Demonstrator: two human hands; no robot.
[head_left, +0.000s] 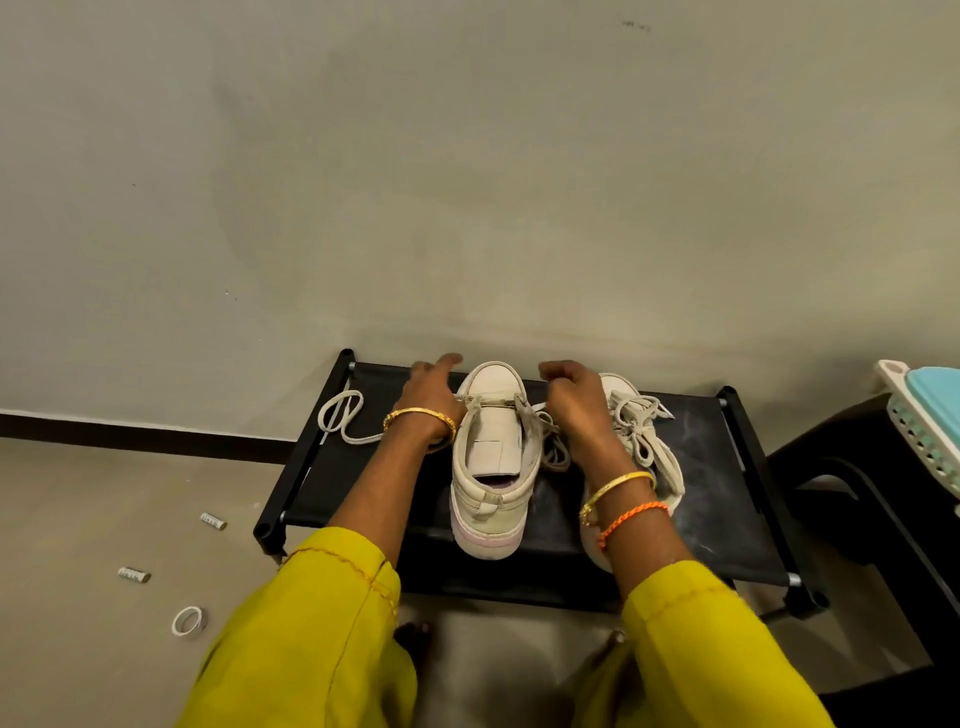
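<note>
Two off-white sneakers stand side by side on a low black shoe rack (727, 519). The left sneaker (491, 467) has its tongue exposed, and its lace (343, 421) runs across the front eyelets and trails in a loop on the rack's left. My left hand (428, 389) is at that sneaker's left side, index finger stretched forward, holding the lace near the eyelets. My right hand (574, 400) has curled fingers pinching the lace at the sneaker's right side. The right sneaker (644, 441), with a tied bow, lies partly under my right wrist.
The rack stands against a plain wall. On the floor to the left lie two small batteries (213, 520) and a roll of white tape (189, 621). A dark chair (857, 493) and a white-and-teal basket (924, 421) are on the right. My bare toes show below the rack.
</note>
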